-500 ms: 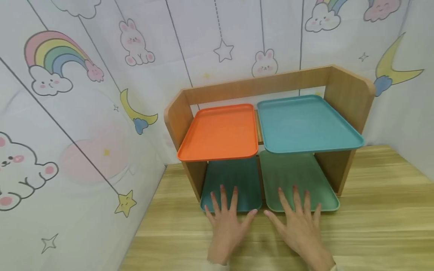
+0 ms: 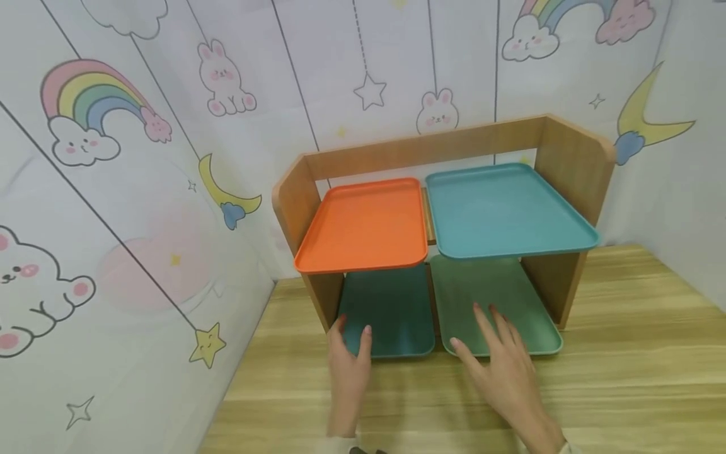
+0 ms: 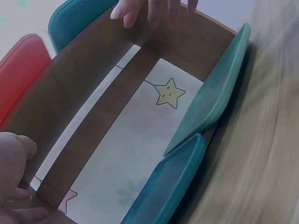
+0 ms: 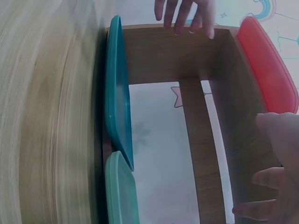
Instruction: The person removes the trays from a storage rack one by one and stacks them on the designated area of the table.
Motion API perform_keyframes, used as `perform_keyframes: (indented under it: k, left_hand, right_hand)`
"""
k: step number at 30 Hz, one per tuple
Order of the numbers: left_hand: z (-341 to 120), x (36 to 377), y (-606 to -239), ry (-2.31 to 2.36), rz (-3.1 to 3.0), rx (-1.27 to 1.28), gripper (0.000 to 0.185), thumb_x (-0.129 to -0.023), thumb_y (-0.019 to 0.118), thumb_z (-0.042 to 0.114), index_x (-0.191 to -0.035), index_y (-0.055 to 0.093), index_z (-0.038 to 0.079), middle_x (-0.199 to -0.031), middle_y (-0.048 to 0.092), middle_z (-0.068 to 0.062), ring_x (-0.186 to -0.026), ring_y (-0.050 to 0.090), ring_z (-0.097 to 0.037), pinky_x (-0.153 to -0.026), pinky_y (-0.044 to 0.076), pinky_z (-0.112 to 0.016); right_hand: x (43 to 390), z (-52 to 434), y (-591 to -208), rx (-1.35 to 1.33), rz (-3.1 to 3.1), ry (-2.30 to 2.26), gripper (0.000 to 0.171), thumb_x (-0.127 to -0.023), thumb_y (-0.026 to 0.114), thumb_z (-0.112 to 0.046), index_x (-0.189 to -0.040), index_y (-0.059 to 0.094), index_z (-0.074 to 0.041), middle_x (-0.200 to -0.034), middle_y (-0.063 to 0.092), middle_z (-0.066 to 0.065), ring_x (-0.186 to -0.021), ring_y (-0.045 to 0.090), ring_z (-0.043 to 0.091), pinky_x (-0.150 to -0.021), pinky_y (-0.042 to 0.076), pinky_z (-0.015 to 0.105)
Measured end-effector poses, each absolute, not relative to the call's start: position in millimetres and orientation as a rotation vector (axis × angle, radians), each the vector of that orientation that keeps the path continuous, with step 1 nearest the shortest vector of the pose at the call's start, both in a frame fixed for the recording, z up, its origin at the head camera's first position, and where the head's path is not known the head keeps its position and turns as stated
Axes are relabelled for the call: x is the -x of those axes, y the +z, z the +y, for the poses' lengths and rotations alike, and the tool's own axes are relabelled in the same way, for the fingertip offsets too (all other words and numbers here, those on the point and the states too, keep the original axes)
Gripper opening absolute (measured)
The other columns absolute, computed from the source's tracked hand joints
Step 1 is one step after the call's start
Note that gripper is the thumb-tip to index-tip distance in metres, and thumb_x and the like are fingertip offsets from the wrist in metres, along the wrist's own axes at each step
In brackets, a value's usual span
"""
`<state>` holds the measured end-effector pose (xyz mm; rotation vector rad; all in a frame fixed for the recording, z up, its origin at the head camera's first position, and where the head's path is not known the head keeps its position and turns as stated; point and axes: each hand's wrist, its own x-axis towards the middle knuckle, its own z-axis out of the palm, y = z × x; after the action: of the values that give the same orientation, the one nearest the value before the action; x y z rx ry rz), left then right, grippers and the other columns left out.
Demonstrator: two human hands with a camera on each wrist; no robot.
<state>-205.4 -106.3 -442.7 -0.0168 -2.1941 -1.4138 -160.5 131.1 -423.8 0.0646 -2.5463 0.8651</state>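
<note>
In the head view my left hand (image 2: 348, 366) is turned side-on, thumb apart from the fingers, before the dark teal tray (image 2: 391, 315) on the lower level of a wooden shelf. My right hand (image 2: 507, 372) has its fingers spread and overlaps the near part of the pale green tray (image 2: 471, 290) beside it. Neither hand holds anything. The left wrist view has part of my left hand (image 3: 11, 163) at its left edge. Part of my right hand (image 4: 285, 168) enters the right wrist view from the right.
On the wooden shelf's (image 2: 573, 170) upper level lie an orange tray (image 2: 365, 224) at left and a light blue tray (image 2: 505, 211) at right, front edges jutting out. The shelf stands on a wood-grain table (image 2: 652, 353). A cartoon-printed wall covering (image 2: 147, 265) hangs behind and left.
My left hand has turned from palm-down with spread fingers to side-on, and shifted slightly left. The right hand has tilted, its fingers closer together. The trays stay on the shelf.
</note>
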Motion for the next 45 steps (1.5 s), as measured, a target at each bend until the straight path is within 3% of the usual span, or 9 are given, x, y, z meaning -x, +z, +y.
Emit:
perform_keyframes:
  k: [14, 18, 25, 31, 33, 38, 45]
  left_hand:
    - [-138.5, 235.2, -431.7, -1.647, -1.867, -0.047, 0.049, -0.093, 0.059, 0.009, -0.133, 0.038, -0.009, -0.130, 0.045, -0.028, -0.119, 0.047, -0.042, -0.098, 0.040, -0.055]
    - [-144.7, 241.2, -430.9, -1.626, -1.859, -0.082, 0.051, -0.092, 0.060, 0.010, -0.134, 0.038, -0.009, -0.130, 0.045, -0.027, -0.120, 0.046, -0.043, -0.098, 0.041, -0.054]
    - [-153.7, 250.1, -431.0, -1.545, -1.882, -0.118, 0.052, -0.091, 0.062, 0.012, -0.134, 0.039, -0.007, -0.129, 0.045, -0.026, -0.120, 0.045, -0.042, -0.100, 0.041, -0.053]
    - [-158.5, 259.4, -426.7, -1.467, -1.890, -0.098, 0.047, -0.090, 0.063, 0.010, -0.129, 0.043, -0.008, -0.127, 0.049, -0.027, -0.118, 0.048, -0.042, -0.099, 0.041, -0.053]
    - [-160.7, 262.9, -423.6, -1.436, -1.894, -0.093, 0.045, -0.090, 0.063, 0.010, -0.127, 0.045, -0.008, -0.125, 0.050, -0.026, -0.118, 0.050, -0.041, -0.099, 0.042, -0.052]
    - [-162.7, 272.4, -416.8, -1.380, -1.913, -0.087, 0.040, -0.090, 0.063, 0.009, -0.122, 0.048, -0.007, -0.119, 0.052, -0.026, -0.116, 0.052, -0.039, -0.098, 0.043, -0.051]
    - [-164.5, 283.9, -412.6, -1.369, -1.905, -0.049, 0.033, -0.088, 0.063, 0.001, -0.116, 0.048, -0.009, -0.113, 0.053, -0.027, -0.110, 0.054, -0.041, -0.096, 0.044, -0.052]
  right_hand:
    - [157.2, 135.3, -411.6, -0.084, -2.354, 1.118, 0.065, -0.093, 0.059, -0.038, -0.149, 0.032, -0.022, -0.146, 0.041, 0.019, -0.130, 0.039, 0.044, -0.094, 0.036, 0.065]
    - [155.9, 138.5, -408.7, -0.069, -2.354, 1.193, 0.063, -0.094, 0.057, -0.038, -0.150, 0.029, -0.023, -0.147, 0.039, 0.020, -0.130, 0.040, 0.044, -0.093, 0.038, 0.065]
    - [153.9, 142.5, -403.4, -0.037, -2.279, 1.315, 0.062, -0.096, 0.055, -0.035, -0.150, 0.029, -0.022, -0.145, 0.042, 0.019, -0.123, 0.047, 0.037, -0.094, 0.043, 0.052]
    - [152.4, 148.5, -395.8, -0.051, -2.226, 1.362, 0.063, -0.097, 0.054, -0.031, -0.151, 0.026, -0.014, -0.142, 0.043, 0.020, -0.123, 0.047, 0.038, -0.095, 0.042, 0.048]
    - [152.3, 150.3, -393.5, -0.050, -2.220, 1.375, 0.063, -0.097, 0.053, -0.030, -0.151, 0.024, -0.014, -0.143, 0.043, 0.020, -0.124, 0.047, 0.038, -0.096, 0.042, 0.044]
    - [150.5, 157.6, -387.9, -0.018, -2.200, 1.377, 0.063, -0.097, 0.053, -0.030, -0.151, 0.024, -0.016, -0.141, 0.045, 0.019, -0.124, 0.048, 0.036, -0.093, 0.042, 0.012]
    - [148.7, 166.2, -379.6, 0.014, -2.154, 1.394, 0.062, -0.097, 0.053, -0.030, -0.150, 0.025, -0.014, -0.138, 0.047, 0.016, -0.122, 0.050, 0.034, -0.088, 0.038, 0.005]
